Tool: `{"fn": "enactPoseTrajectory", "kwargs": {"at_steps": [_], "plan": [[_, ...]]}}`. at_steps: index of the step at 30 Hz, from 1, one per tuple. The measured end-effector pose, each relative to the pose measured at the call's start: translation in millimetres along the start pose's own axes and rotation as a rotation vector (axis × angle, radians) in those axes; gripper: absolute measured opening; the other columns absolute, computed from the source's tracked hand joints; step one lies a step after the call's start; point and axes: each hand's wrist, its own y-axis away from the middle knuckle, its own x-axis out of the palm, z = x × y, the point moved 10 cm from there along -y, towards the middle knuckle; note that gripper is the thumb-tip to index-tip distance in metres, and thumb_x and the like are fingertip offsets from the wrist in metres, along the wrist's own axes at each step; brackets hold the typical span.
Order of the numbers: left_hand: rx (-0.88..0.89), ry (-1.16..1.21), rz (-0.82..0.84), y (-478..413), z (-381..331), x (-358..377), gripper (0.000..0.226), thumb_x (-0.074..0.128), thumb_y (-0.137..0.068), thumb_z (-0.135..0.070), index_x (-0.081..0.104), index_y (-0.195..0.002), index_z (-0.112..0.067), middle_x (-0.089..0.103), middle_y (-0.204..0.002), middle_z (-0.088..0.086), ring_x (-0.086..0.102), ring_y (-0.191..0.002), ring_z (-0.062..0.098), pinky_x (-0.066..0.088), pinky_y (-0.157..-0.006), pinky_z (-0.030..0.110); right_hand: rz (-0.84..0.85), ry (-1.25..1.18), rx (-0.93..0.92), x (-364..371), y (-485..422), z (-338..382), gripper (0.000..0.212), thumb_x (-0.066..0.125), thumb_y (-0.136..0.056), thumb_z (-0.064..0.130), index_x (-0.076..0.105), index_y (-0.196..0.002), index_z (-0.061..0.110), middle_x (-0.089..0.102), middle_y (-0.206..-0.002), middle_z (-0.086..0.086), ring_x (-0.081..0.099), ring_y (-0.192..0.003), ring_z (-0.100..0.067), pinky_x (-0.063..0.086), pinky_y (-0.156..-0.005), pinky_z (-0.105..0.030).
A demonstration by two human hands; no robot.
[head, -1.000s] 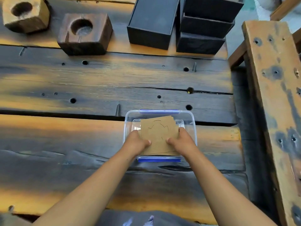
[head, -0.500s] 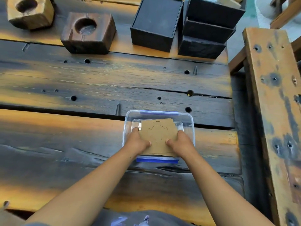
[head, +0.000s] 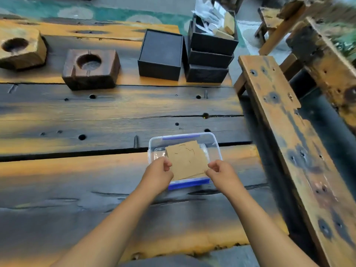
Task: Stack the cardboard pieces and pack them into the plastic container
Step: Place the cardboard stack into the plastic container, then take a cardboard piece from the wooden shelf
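A clear plastic container (head: 216, 146) with blue clips on its near and far rims sits on the dark wooden table. A stack of brown cardboard pieces (head: 186, 160) with a curved cut line on top lies tilted inside it, its near edge raised over the near rim. My left hand (head: 159, 174) pinches the stack's left edge between thumb and fingers. My right hand (head: 221, 173) pinches its right edge. Both hands hover over the container's near side.
Two wooden blocks with round holes (head: 90, 69) (head: 21, 49) stand at the back left. A black box (head: 160, 54) and a stack of black boxes (head: 210, 54) with paper scraps stand at the back. A wooden bench (head: 285, 135) runs along the right.
The view has tilted upward, showing more of the far table. My fingers, pressed flat on the stack before, now pinch its side edges, and the stack sits more tilted.
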Motion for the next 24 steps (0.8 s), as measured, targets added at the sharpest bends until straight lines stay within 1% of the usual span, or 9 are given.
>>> {"fn": "enactPoseTrajectory", "kwargs": {"at_steps": [3, 5, 8, 9, 11, 14, 16, 20, 24], "plan": [[0.128, -0.135, 0.096, 7.6, -10.9, 18.9, 0.027, 0.051, -0.081, -0.002, 0.061, -0.098, -0.020, 0.063, -0.097, 0.000, 0.060, -0.091, 0.025, 0.049, -0.081, 0.030, -0.080, -0.009, 0.066, 1.9, 32.4, -21.6, 0.026, 0.064, -0.086, 0.023, 0.066, -0.110, 0.013, 0.065, -0.093, 0.000, 0.063, -0.090, -0.021, 0.046, -0.079, -0.030], [0.230, -0.253, 0.182, 22.1, -22.1, 41.9, 0.029, 0.051, -0.080, -0.001, 0.063, -0.102, -0.016, 0.064, -0.100, 0.005, 0.060, -0.093, 0.028, 0.046, -0.079, 0.029, -0.129, -0.049, 0.108, 1.9, 60.8, -39.6, 0.018, 0.066, -0.085, 0.023, 0.067, -0.100, 0.014, 0.069, -0.090, -0.004, 0.066, -0.092, -0.027, 0.051, -0.083, -0.035], [0.366, -0.402, 0.299, 52.1, -39.2, 81.7, 0.025, 0.052, -0.080, -0.001, 0.064, -0.101, -0.008, 0.068, -0.102, 0.011, 0.062, -0.098, 0.031, 0.048, -0.083, 0.032, -0.208, -0.061, 0.171, -11.1, 108.1, -72.9, 0.009, 0.065, -0.085, 0.030, 0.064, -0.090, 0.023, 0.066, -0.082, 0.004, 0.065, -0.090, -0.025, 0.049, -0.078, -0.032], [0.404, -0.450, 0.330, 61.3, -42.4, 92.7, 0.022, 0.052, -0.080, -0.001, 0.063, -0.098, -0.007, 0.069, -0.103, 0.013, 0.063, -0.100, 0.032, 0.050, -0.086, 0.035, -0.238, -0.031, 0.190, -17.0, 120.4, -82.9, 0.010, 0.063, -0.085, 0.032, 0.063, -0.090, 0.023, 0.064, -0.081, 0.006, 0.065, -0.089, -0.024, 0.047, -0.074, -0.030], [0.516, -0.582, 0.390, 85.6, -53.9, 119.8, 0.018, 0.051, -0.083, -0.006, 0.059, -0.099, -0.010, 0.067, -0.112, 0.012, 0.062, -0.108, 0.031, 0.050, -0.089, 0.038, -0.310, -0.009, 0.250, -34.6, 149.0, -111.5, 0.016, 0.059, -0.085, 0.031, 0.065, -0.094, 0.019, 0.067, -0.087, 0.001, 0.067, -0.086, -0.030, 0.051, -0.073, -0.034], [0.655, -0.752, 0.468, 117.3, -63.3, 158.5, 0.034, 0.050, -0.087, -0.011, 0.057, -0.120, -0.014, 0.062, -0.123, 0.011, 0.058, -0.116, 0.030, 0.047, -0.094, 0.035, -0.365, 0.015, 0.317, -53.5, 186.4, -152.7, 0.022, 0.056, -0.086, 0.028, 0.064, -0.103, 0.016, 0.070, -0.097, -0.005, 0.066, -0.091, -0.033, 0.054, -0.080, -0.040], [0.731, -0.835, 0.502, 141.7, -69.5, 188.9, 0.037, 0.049, -0.090, -0.011, 0.056, -0.126, -0.013, 0.062, -0.124, 0.011, 0.056, -0.117, 0.029, 0.046, -0.093, 0.034, -0.418, -0.005, 0.353, -65.8, 214.7, -186.2, 0.021, 0.057, -0.086, 0.029, 0.064, -0.099, 0.014, 0.071, -0.095, -0.006, 0.064, -0.097, -0.032, 0.052, -0.080, -0.038], [0.861, -0.984, 0.586, 202.5, -74.4, 251.4, 0.033, 0.049, -0.090, -0.007, 0.058, -0.121, -0.009, 0.062, -0.121, 0.014, 0.059, -0.113, 0.032, 0.046, -0.089, 0.035, -0.490, -0.149, 0.454, -73.4, 275.7, -261.8, 0.013, 0.059, -0.086, 0.031, 0.058, -0.083, 0.018, 0.071, -0.092, -0.008, 0.064, -0.095, -0.031, 0.045, -0.073, -0.032], [1.071, -1.121, 0.681, 282.5, -81.1, 321.7, 0.031, 0.049, -0.087, -0.012, 0.059, -0.117, -0.009, 0.062, -0.117, 0.015, 0.060, -0.109, 0.034, 0.049, -0.088, 0.036, -0.558, -0.302, 0.549, -77.2, 346.7, -339.0, 0.012, 0.059, -0.085, 0.029, 0.061, -0.089, 0.018, 0.068, -0.084, -0.006, 0.063, -0.086, -0.028, 0.049, -0.079, -0.035]]}}
